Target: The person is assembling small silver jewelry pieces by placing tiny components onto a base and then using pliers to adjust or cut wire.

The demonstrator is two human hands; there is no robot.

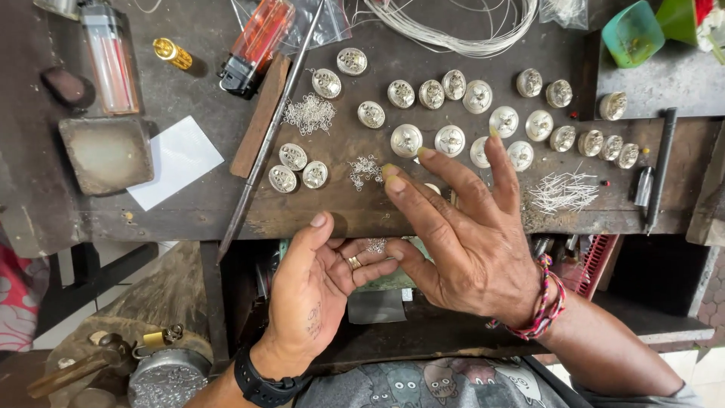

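Observation:
My left hand point(317, 291) lies palm up below the front edge of the worn wooden bench point(325, 215), cupping a small cluster of tiny silver links point(375, 245) near its fingers. My right hand point(461, 227) is spread flat, fingers apart, over the bench edge, its fingertips touching the wood beside another heap of tiny silver links point(365, 170). Several round domed silver pieces point(406, 140) lie scattered across the bench just beyond my fingertips.
A third pile of links point(308, 113), a bundle of short wire pins point(563, 191), coiled silver wire point(453, 30), a long metal rod point(268, 140), two lighters point(257, 45), a white card point(179, 159), a green cup point(633, 34), a black tool point(661, 166).

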